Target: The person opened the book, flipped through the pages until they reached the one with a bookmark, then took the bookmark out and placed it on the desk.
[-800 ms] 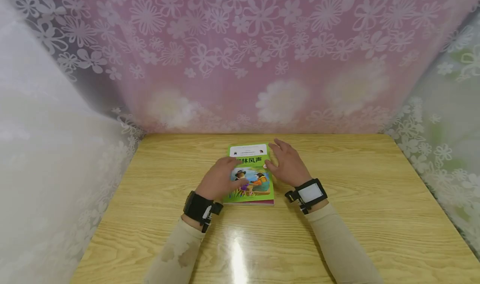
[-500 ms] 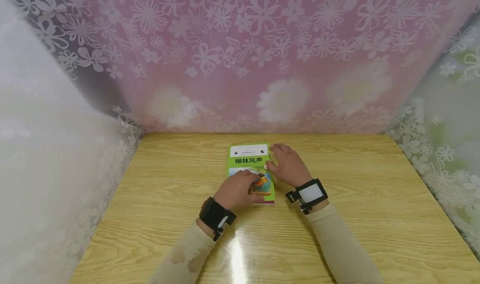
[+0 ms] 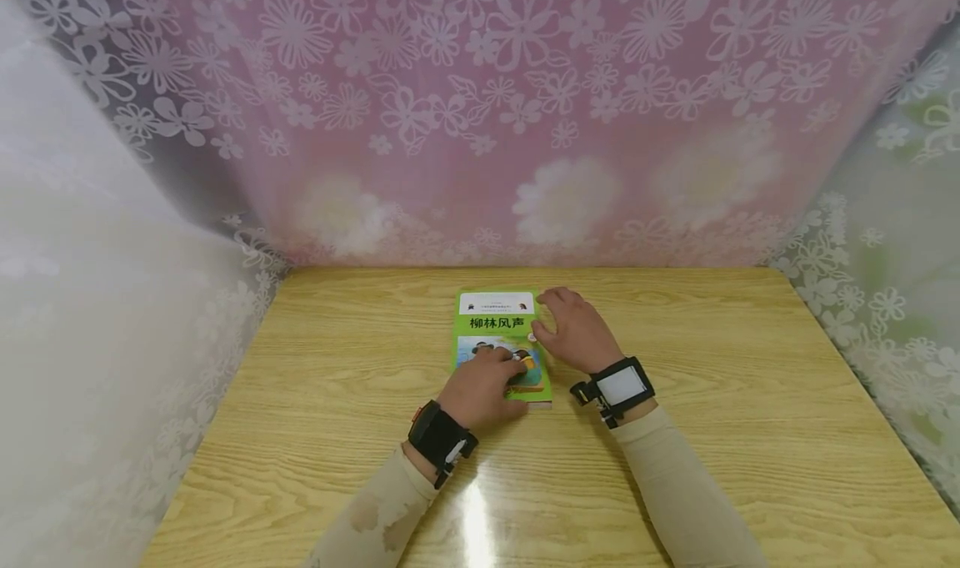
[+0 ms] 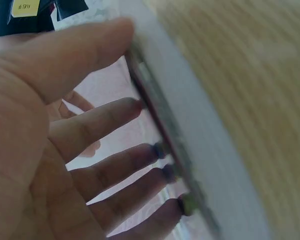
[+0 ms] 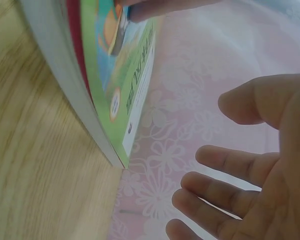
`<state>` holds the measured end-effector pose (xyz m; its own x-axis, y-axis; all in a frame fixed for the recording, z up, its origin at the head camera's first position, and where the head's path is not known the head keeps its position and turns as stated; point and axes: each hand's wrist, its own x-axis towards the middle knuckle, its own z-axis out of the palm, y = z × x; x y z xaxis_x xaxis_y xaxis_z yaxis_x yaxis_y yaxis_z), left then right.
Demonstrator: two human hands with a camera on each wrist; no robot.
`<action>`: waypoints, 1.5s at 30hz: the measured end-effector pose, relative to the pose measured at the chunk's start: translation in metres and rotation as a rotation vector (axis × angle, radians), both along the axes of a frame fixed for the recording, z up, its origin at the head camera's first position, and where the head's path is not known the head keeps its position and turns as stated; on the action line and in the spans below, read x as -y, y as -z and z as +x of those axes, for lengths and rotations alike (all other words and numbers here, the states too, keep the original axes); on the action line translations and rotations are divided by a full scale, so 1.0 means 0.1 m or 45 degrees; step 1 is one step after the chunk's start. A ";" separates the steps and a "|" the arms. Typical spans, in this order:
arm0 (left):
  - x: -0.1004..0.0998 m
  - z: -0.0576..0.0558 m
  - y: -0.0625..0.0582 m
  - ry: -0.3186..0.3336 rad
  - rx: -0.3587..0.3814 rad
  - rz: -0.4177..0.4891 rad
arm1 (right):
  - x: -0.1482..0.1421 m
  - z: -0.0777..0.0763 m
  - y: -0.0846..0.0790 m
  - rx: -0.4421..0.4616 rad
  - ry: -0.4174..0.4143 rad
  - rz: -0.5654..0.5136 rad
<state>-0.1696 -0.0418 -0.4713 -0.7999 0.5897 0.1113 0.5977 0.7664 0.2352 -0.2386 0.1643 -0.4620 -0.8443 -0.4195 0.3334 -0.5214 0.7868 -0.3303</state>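
Note:
A green paperback book [image 3: 495,321] with a painted cover and dark Chinese characters lies face up on the wooden table. My left hand [image 3: 478,391] is over its lower half, fingertips touching the cover. In the left wrist view, the left thumb [image 4: 97,47] is right at the edge of the white page block [image 4: 190,115] and the other fingers extend, fairly straight, onto the cover. Beside the book's right edge, my right hand [image 3: 579,332] has its fingers relaxed and spread. The right wrist view has that hand [image 5: 245,175] apart from the book [image 5: 112,85], holding nothing.
The wood-grain table [image 3: 345,326] extends around the book on all sides. A pink flowered curtain [image 3: 450,168] hangs behind it, with pale flowered sheets at the left [image 3: 112,318] and right [image 3: 885,284]. Each wrist wears a black strapped camera.
My left hand has moved from the book's left edge to the right and nearer, across the lower cover, uncovering the title. The right hand's fingers have lowered slightly beside the book.

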 end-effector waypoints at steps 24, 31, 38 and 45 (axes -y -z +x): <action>0.15 -0.16 -0.02 0.139 0.213 0.271 | 0.04 0.05 -0.05 0.033 0.036 -0.072; 0.21 -0.20 -0.02 0.142 0.367 0.379 | 0.05 0.06 -0.07 0.058 0.053 -0.086; 0.25 -0.23 -0.04 0.100 0.483 0.541 | 0.05 0.06 -0.07 0.016 0.063 -0.142; 0.22 -0.22 -0.08 -0.075 0.300 0.528 | 0.06 0.03 -0.06 -0.049 0.050 -0.152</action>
